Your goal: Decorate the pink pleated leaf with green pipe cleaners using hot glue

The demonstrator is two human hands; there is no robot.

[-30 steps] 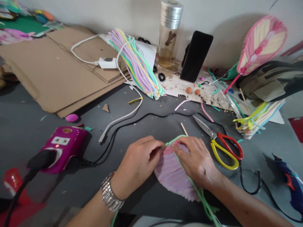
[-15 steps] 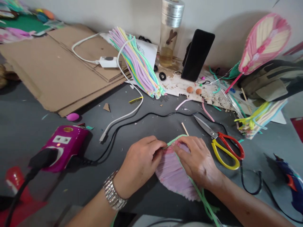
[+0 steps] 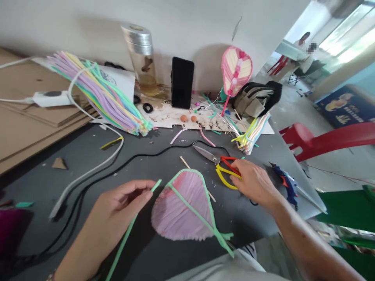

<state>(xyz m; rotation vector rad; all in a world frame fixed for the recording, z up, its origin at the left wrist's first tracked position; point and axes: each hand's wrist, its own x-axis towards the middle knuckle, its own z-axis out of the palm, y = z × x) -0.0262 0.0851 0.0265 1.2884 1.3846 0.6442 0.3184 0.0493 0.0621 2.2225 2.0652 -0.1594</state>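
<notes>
Pink pipe-cleaner fan, green-edged, lying flat

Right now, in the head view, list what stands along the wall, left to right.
Pastel pipe-cleaner bundle → glass bottle with silver lid → black phone → pink pipe-cleaner fan → dark bag

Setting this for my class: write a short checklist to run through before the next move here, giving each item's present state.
1. Green pipe cleaner pinched in the left hand: ok.
2. Pink leaf shape lying flat on the dark table top: ok.
3. Green along the leaf's lower rim: not ok, the pink fringe there is bare.
4. Scissors at the right hand: ok, fingers beside the handles.
5. Glue gun switched on: cannot tell.
</notes>
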